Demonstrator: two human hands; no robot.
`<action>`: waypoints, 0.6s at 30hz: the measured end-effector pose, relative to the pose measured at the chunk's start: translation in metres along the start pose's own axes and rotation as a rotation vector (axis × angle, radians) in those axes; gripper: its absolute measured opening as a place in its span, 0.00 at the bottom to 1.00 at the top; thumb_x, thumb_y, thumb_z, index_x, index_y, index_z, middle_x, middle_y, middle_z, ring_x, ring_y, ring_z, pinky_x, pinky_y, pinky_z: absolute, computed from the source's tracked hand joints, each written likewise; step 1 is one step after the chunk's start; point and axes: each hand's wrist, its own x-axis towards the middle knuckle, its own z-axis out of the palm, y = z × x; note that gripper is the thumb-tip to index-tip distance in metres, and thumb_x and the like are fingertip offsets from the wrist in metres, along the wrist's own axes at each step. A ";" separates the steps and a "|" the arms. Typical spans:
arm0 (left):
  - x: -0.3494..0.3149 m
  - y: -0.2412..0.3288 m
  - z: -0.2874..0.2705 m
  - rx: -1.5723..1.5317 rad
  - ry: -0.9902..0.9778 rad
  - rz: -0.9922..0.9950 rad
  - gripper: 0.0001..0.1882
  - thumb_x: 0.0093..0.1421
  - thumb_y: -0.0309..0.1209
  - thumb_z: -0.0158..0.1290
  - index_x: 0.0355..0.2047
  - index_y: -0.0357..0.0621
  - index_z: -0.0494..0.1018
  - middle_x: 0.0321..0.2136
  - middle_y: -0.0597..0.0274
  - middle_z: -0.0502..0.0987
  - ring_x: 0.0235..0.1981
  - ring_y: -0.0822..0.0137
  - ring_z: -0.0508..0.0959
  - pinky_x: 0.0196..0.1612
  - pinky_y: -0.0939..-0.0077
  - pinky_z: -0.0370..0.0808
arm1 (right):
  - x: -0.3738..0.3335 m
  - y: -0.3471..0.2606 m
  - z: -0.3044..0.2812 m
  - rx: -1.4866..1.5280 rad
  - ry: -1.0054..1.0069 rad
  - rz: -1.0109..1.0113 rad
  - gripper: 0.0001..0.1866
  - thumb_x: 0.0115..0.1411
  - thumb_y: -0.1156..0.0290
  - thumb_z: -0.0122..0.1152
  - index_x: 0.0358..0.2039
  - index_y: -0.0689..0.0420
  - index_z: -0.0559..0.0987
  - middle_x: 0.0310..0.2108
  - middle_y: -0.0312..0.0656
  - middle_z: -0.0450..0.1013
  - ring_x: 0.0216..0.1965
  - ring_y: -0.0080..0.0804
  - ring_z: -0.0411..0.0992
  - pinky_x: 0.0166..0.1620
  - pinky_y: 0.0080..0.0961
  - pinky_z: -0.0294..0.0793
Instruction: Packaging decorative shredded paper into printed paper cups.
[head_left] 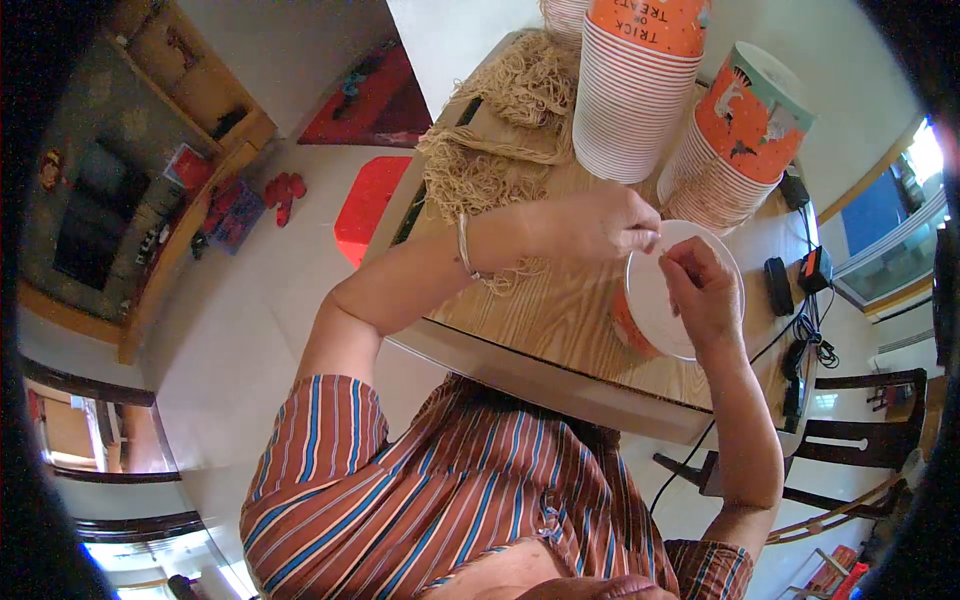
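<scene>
Over a white-lined paper bucket (655, 300) with an orange outside, my two hands come close together with fingertips almost meeting. My left hand (612, 225) reaches across from the left, its fingers pinched near the bucket's far rim. Above the bucket's inside is my right hand (705, 285), its thumb and fingers also pressed together. Whatever is between the fingertips is too small to make out. Loose beige twine (480, 180) lies in tangled bundles beyond my left forearm.
A tall stack of orange-and-white paper buckets (635, 115) stands at the table's far side, with a second stack (745, 130) right of it. Black cables and an adapter (815, 270) sit by the right edge. A red stool (370, 205) is left of the wooden table (500, 325).
</scene>
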 end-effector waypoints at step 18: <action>-0.033 0.016 0.062 -0.209 0.184 -0.457 0.17 0.63 0.33 0.50 0.46 0.35 0.63 0.21 0.59 0.74 0.22 0.71 0.74 0.26 0.72 0.72 | -0.027 -0.019 -0.015 0.634 -0.090 0.283 0.05 0.61 0.72 0.58 0.31 0.58 0.74 0.21 0.31 0.66 0.19 0.15 0.62 0.22 0.16 0.64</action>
